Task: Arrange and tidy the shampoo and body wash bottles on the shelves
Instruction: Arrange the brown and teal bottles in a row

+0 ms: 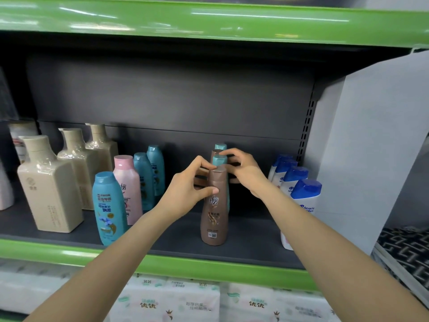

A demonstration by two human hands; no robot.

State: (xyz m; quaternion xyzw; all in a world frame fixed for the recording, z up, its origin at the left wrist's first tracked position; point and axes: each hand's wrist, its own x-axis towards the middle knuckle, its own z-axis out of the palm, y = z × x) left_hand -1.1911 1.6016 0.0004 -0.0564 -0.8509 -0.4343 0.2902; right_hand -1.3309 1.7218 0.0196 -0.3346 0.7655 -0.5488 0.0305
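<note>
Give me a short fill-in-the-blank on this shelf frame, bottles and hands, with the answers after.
1. The left hand grips the front bottle of the middle row, whose colour is ____.
2. The right hand touches a bottle cap coloured ____.
3. The white bottles at the right end have caps coloured ____.
4. The single pink bottle stands directly behind a ____ bottle.

Missing words: brown; teal; blue; teal

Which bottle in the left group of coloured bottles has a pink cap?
The pink bottle, standing second from the front behind the teal Rejoice bottle; all others there are teal-capped.
</note>
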